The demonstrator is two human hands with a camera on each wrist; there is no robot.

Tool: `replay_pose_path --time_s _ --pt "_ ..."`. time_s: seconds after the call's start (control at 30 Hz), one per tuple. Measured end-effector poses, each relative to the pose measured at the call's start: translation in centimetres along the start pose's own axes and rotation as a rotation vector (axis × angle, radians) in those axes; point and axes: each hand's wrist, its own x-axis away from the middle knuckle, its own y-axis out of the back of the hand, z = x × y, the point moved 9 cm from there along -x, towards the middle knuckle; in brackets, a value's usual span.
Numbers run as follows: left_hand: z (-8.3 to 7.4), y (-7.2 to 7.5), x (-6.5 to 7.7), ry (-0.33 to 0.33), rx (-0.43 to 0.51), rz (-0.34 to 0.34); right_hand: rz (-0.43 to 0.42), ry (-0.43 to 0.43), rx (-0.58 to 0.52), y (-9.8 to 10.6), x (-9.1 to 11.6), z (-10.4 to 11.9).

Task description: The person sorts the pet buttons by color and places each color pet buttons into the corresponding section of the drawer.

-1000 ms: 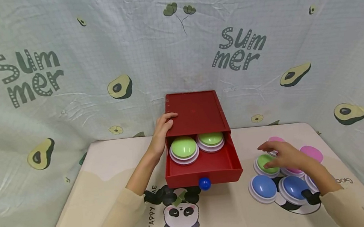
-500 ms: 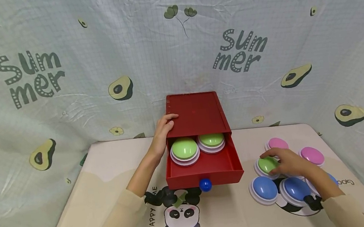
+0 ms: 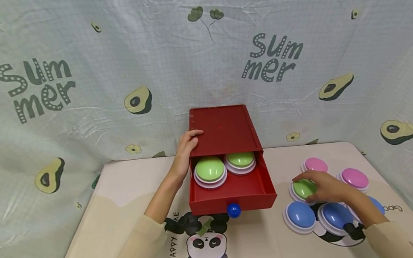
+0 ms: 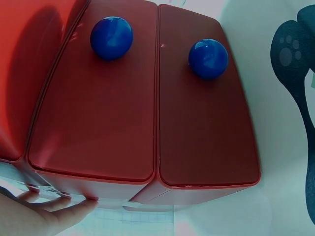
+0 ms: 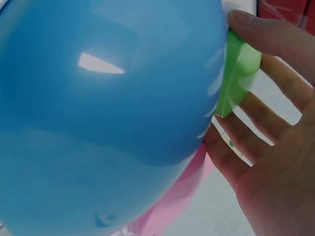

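Observation:
My left hand (image 3: 184, 154) rests against the left side of a red drawer cabinet (image 3: 223, 129), fingers over its top edge; in the left wrist view, the extended fingers (image 4: 74, 214) touch its side. The top drawer (image 3: 216, 205) is pulled out and holds two green dome-topped buttons with white bases, a left one (image 3: 209, 169) and a right one (image 3: 240, 159). On the right, my right hand (image 3: 325, 186) grips another green button (image 3: 303, 189), thumb on the near side and fingers on the far side. In the right wrist view, a large blue dome (image 5: 108, 108) partly hides this green button (image 5: 241, 73).
Around the right hand stand pink buttons (image 3: 354, 178) and blue buttons (image 3: 300, 214), one partly behind the forearm. Two lower drawers with blue knobs (image 4: 208, 59) are closed. A printed cloth (image 3: 105, 64) hangs close behind the cabinet.
My right hand has come down onto the green button and its fingers have closed around it. The left hand stays on the cabinet.

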Motion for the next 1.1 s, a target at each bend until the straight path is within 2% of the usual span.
replay_pose_path --time_s 0.2,0.4,0.47,0.63,0.8,1.1 --pt "0.1 -0.1 0.2 0.001 -0.001 0.007 -0.013 -0.016 0.037 0.3 0.3 0.3" --pt "0.1 -0.1 0.3 0.005 0.008 0.022 -0.083 0.03 0.09 2.7 0.6 2.1" --pt "0.1 0.0 0.3 0.004 0.009 0.02 -0.1 0.067 0.081 3.8 0.6 3.3" --pt "-0.1 0.2 0.2 -0.001 0.004 0.014 -0.106 0.09 0.058 6.2 0.5 6.6" --pt "-0.2 0.1 0.3 0.005 0.016 0.016 -0.12 0.127 0.101 8.5 0.3 10.1" --pt "-0.2 -0.1 0.4 -0.003 0.011 0.014 -0.16 0.313 0.187 11.3 0.3 16.6"
